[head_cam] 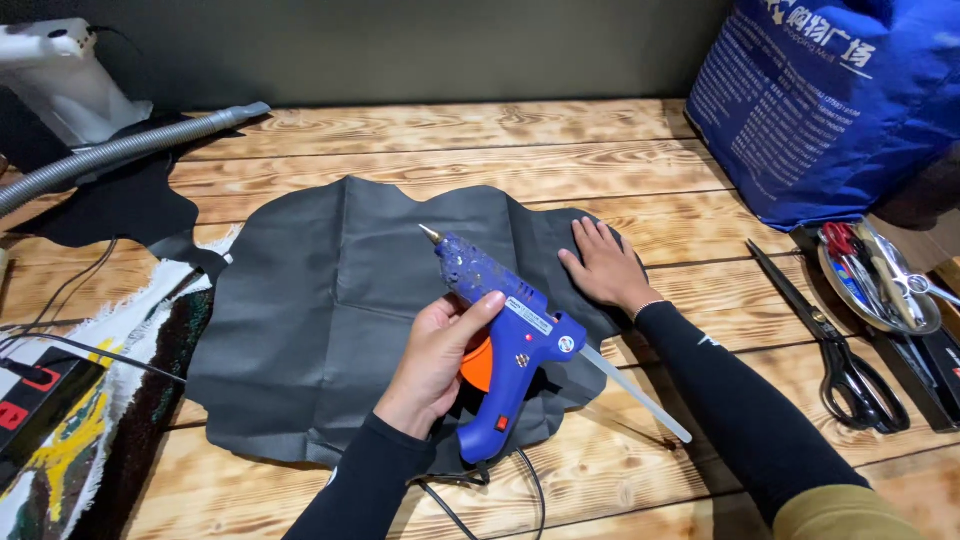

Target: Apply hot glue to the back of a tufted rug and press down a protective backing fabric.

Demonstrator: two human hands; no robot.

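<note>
- Head view: I see my left hand (437, 357) closed around a blue glue gun (505, 335), fingers wrapped on the body just above the handle and the thumb laid along its top; this grip is firm and holds the tool clear of the counter (620, 150).
- The gun's metal nozzle points up and to the left, over the middle of a dark grey sheet of leather (330, 300). A clear glue stick (632, 393) pokes out of the rear of the gun, slanting down to the right.
- An orange part of the gun shows just behind my left palm, and a black cord (520, 490) runs from the handle's foot toward the near edge.
- My right hand (603, 265) lies flat, fingers spread and palm down, on the right edge of the leather; that grip is wide open and holds nothing, only pressing the sheet.
- The leather lies spread across the wooden counter, its rim wavy, with faint fold lines in it.
- To the right, well apart from the hands, black scissors (835, 350) lie on the boards, and just beyond them sits a metal tray (880, 280) of small tools.
- A big blue bag (830, 100) stands at the far right corner.
- At far left I see a grey ribbed hose (110, 155), and a tufted rug piece (90, 420) near the left edge.
</note>
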